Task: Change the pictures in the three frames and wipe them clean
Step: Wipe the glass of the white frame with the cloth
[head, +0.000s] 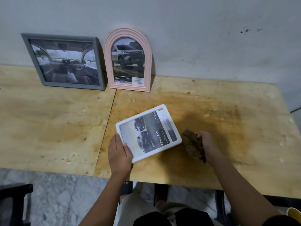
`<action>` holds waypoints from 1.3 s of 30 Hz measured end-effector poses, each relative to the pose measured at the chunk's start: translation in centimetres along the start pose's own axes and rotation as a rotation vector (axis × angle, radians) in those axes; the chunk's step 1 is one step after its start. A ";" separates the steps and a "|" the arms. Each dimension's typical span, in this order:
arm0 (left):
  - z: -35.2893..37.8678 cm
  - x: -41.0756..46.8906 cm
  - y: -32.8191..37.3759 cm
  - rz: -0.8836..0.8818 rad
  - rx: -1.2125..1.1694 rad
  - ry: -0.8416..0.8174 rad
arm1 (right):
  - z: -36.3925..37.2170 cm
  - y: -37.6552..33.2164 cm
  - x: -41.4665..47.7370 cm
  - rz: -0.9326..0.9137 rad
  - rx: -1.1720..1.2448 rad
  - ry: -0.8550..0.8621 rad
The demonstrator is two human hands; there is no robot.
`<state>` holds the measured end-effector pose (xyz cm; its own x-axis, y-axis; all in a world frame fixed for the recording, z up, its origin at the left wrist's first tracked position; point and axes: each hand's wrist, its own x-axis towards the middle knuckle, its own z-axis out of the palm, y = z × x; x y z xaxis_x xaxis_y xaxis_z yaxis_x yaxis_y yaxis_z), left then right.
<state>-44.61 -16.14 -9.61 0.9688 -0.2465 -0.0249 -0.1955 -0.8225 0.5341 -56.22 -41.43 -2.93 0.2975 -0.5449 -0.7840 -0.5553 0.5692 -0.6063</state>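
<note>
Where the white frame (148, 133) lies: front centre of the tabletop (48, 119), picture up, between both hands; flat or slightly lifted, cannot tell.
Long axis: left to right, slanting a little away from the person.
Left hand (119, 154): grasps the near-left corner, thumb on the front.
Right hand (206, 142): clenched round a brown cloth (192, 144), just beside the frame's right corner.
Coming move, judged: a wipe leftward; frame lies left of cloth.
Writing: "OUBLE CAB", sideways on the print; smaller lines unreadable.
Grey frame (65, 61), pink frame (128, 60): propped against the wall, far left, well apart from hands; pink's caption illegible.
</note>
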 end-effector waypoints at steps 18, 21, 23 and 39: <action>-2.0 -0.5 -0.9 -0.019 -0.157 -0.141 | 1.4 2.2 2.2 -0.848 -1.137 0.369; -1.9 -1.2 -0.3 -0.031 -0.199 -0.134 | 3.6 2.0 1.1 -0.861 -0.958 0.165; -1.8 -1.7 0.5 -0.075 -0.272 -0.117 | 5.2 2.1 0.6 -0.772 -0.896 0.093; -8.0 6.2 9.5 -0.281 -1.148 -0.074 | 2.9 -5.2 -1.4 -0.572 0.027 -0.422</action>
<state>-39.21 -21.32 2.08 0.9374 -0.1910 -0.2912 0.3105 0.0798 0.9472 -51.49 -41.80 0.97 0.8150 -0.4811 -0.3229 -0.2044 0.2827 -0.9372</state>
